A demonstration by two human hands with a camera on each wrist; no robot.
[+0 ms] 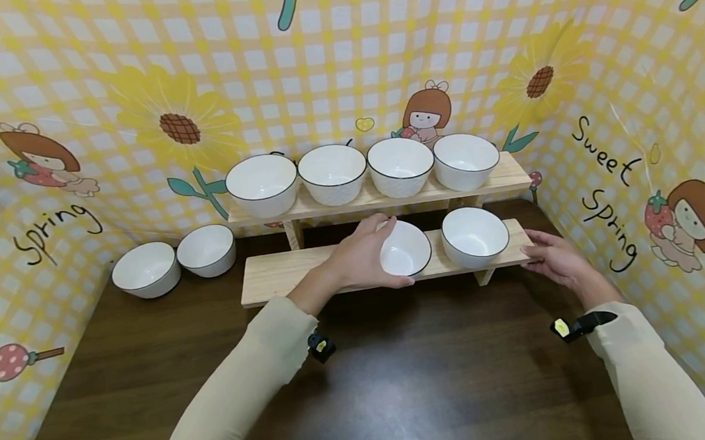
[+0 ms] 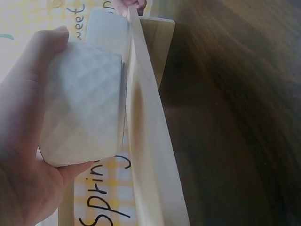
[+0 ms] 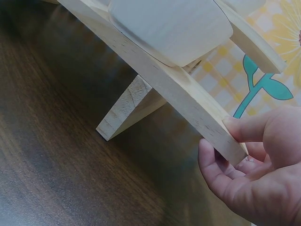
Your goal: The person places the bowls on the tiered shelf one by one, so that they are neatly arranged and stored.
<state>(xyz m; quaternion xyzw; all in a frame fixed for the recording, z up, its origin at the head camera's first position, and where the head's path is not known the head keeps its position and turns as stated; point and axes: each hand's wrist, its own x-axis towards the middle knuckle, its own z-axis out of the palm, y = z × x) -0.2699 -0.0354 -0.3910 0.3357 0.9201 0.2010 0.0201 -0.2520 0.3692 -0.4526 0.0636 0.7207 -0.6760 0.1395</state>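
Observation:
My left hand (image 1: 364, 252) grips a white bowl (image 1: 407, 249) with a dark rim, thumb and fingers round its sides, over the lower board (image 1: 288, 271) of a two-tier wooden rack. In the left wrist view the dimpled side of this bowl (image 2: 87, 103) shows within the hand. My right hand (image 1: 554, 258) pinches the right end of that lower board, thumb on top and fingers beneath, as the right wrist view shows at the board's end (image 3: 214, 129). Between the hands, another white bowl (image 1: 475, 236) stands on the lower board.
Several white bowls, among them the leftmost bowl (image 1: 261, 186), stand in a row on the upper board (image 1: 506, 177). Two more bowls, a left one (image 1: 146, 269) and a smaller-looking one (image 1: 207, 251), sit on the dark table (image 1: 404, 376) at left. Patterned cloth (image 1: 326, 61) encloses the back and sides.

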